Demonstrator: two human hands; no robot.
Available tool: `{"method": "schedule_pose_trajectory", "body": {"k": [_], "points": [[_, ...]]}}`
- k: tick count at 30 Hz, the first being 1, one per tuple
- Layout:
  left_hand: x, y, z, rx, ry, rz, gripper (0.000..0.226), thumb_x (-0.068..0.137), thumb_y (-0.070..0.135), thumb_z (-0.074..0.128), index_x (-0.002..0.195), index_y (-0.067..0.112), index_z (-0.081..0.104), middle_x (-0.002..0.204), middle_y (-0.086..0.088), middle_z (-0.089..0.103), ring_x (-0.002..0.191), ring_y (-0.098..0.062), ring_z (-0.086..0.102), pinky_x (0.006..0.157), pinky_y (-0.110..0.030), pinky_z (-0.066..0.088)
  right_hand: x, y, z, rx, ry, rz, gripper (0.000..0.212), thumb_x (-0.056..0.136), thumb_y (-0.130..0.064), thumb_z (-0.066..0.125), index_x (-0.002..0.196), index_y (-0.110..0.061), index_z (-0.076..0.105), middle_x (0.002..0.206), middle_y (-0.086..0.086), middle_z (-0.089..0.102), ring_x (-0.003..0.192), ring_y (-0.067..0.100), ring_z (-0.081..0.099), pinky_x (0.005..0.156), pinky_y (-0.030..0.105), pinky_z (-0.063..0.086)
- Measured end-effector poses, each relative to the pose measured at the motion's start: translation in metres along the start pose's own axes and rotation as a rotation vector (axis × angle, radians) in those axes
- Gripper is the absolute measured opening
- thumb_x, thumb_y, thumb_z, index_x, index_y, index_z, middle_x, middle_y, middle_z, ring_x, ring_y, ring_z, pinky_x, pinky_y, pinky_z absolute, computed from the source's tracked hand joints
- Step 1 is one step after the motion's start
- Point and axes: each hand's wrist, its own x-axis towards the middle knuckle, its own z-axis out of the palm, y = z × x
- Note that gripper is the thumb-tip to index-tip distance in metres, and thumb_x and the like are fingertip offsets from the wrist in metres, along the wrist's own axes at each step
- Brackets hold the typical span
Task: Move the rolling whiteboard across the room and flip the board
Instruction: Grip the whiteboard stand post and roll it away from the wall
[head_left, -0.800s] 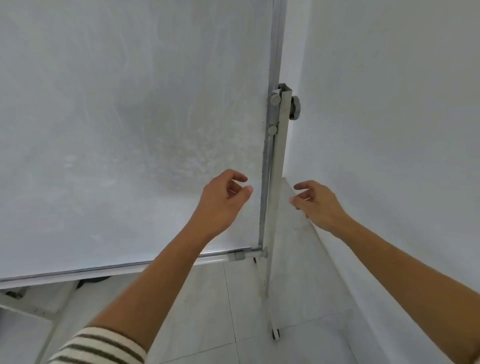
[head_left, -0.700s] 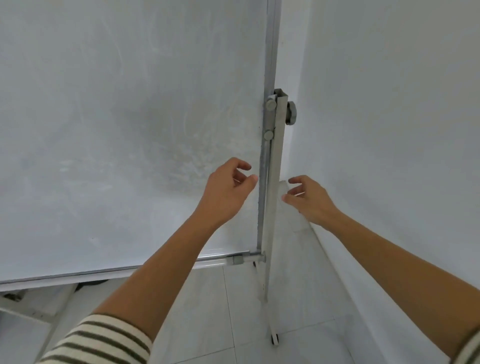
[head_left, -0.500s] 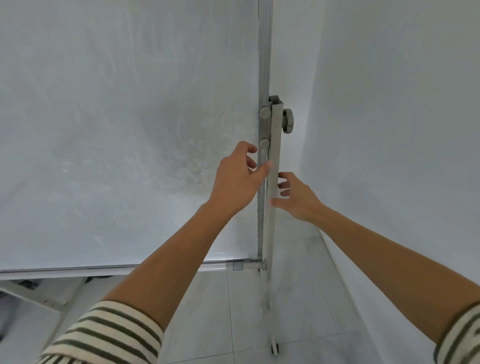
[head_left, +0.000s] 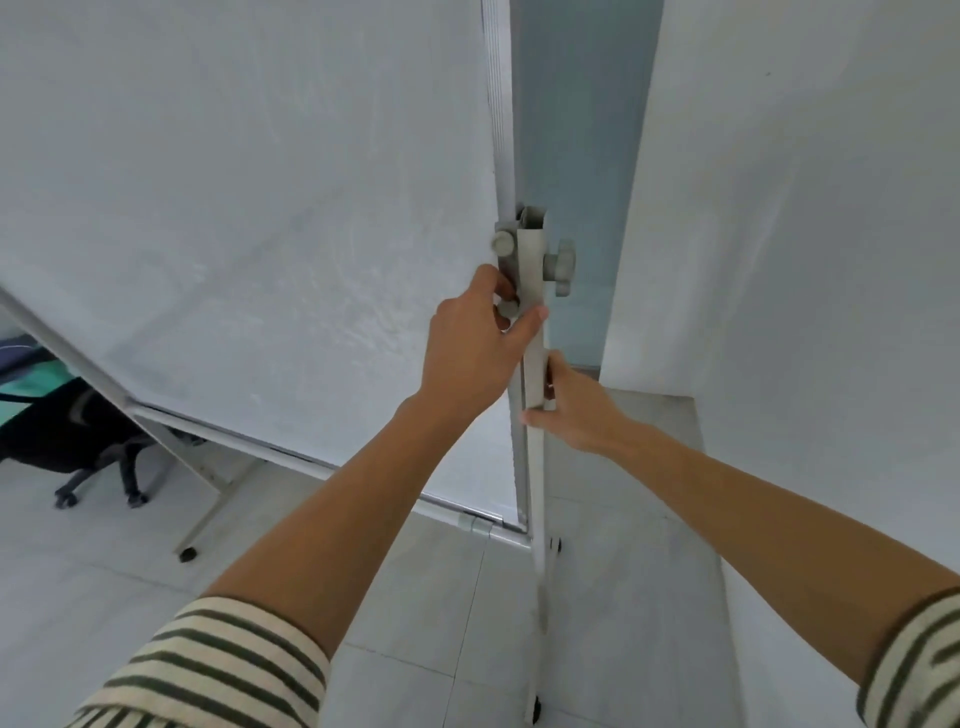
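As we face the smudged white rolling whiteboard, our left hand and right hand both grip its grey metal side post.

No legible text, label, brand, number or sign is found anywhere in view. The whiteboard surface carries only faint wipe smears, with no readable writing. The stand post and its knob bear no visible markings. The wall on the right is plain.
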Motion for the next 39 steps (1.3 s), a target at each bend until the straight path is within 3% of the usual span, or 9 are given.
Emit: {"method": "schedule_pose_trajectory", "body": {"k": [5,12,16,20,23,26,33,39], "points": [[-0.003,-0.015,-0.009,-0.054,0.087,-0.107,0.033,0.087,0.034,0.066,0.104,0.009,0.053,0.073,0.000,0.064,0.065,-0.020,0.061,0.066,-0.032,0.053,0.011,-0.010,0.023,0.016,-0.011,-0.060,0.048,0.075,-0.029,0.074,0.103,-0.017,0.036,0.083,-0.004,0.054,0.077,0.025,0.058,0.061,0.029,0.041],[-0.020,-0.048,-0.039,-0.072,0.176,-0.203,0.042,0.083,0.033,0.071,0.108,0.010,0.045,0.076,0.000,0.066,0.069,-0.020,0.068,0.069,-0.036,0.059,0.018,-0.049,0.061,-0.023,-0.076,-0.164,0.059,0.077,-0.035,0.072,0.118,-0.008,0.039,0.104,0.007,0.063,0.089,0.031,0.063,0.077,0.044,0.053],[-0.029,-0.075,-0.071,-0.017,0.243,-0.247,0.035,0.085,0.027,0.068,0.106,0.012,0.044,0.072,-0.003,0.067,0.068,-0.024,0.068,0.071,-0.046,0.058,0.024,-0.083,0.089,-0.056,-0.111,-0.235,0.051,0.079,-0.034,0.070,0.106,-0.008,0.036,0.073,-0.005,0.047,0.075,0.029,0.056,0.066,0.039,0.045],[-0.043,-0.101,-0.106,0.024,0.316,-0.281,0.031,0.086,0.024,0.066,0.105,0.012,0.044,0.071,-0.012,0.070,0.066,-0.029,0.066,0.069,-0.049,0.056,0.028,-0.115,0.125,-0.078,-0.132,-0.320,0.048,0.081,-0.035,0.069,0.096,-0.015,0.027,0.071,-0.009,0.038,0.070,0.025,0.048,0.060,0.030,0.034],[-0.050,-0.116,-0.128,0.026,0.340,-0.305,0.031,0.087,0.023,0.065,0.107,0.013,0.044,0.071,-0.013,0.070,0.066,-0.029,0.067,0.069,-0.050,0.056,0.032,-0.136,0.146,-0.102,-0.121,-0.351,0.047,0.082,-0.037,0.068,0.098,-0.016,0.029,0.078,-0.008,0.046,0.070,0.024,0.052,0.053,0.025,0.031],[-0.055,-0.130,-0.146,0.034,0.345,-0.311,0.034,0.088,0.023,0.065,0.112,0.013,0.043,0.071,-0.012,0.070,0.066,-0.028,0.067,0.070,-0.050,0.057,0.035,-0.152,0.164,-0.136,-0.101,-0.345,0.049,0.080,-0.041,0.068,0.101,-0.014,0.033,0.088,0.000,0.057,0.074,0.026,0.058,0.062,0.029,0.038],[-0.078,-0.165,-0.193,0.117,0.392,-0.322,0.034,0.089,0.022,0.064,0.114,0.011,0.043,0.072,-0.010,0.070,0.068,-0.026,0.067,0.070,-0.049,0.058,0.028,-0.200,0.215,-0.179,-0.048,-0.390,0.059,0.083,-0.045,0.065,0.120,-0.006,0.039,0.094,0.007,0.067,0.083,0.030,0.067,0.062,0.033,0.045],[-0.109,-0.202,-0.244,0.118,0.436,-0.362,0.032,0.089,0.021,0.063,0.111,0.018,0.041,0.078,-0.009,0.069,0.074,-0.024,0.068,0.072,-0.049,0.059,0.016,-0.244,0.257,-0.123,-0.077,-0.459,0.054,0.080,-0.047,0.068,0.111,-0.010,0.044,0.094,0.006,0.069,0.082,0.029,0.068,0.059,0.030,0.039]]}}
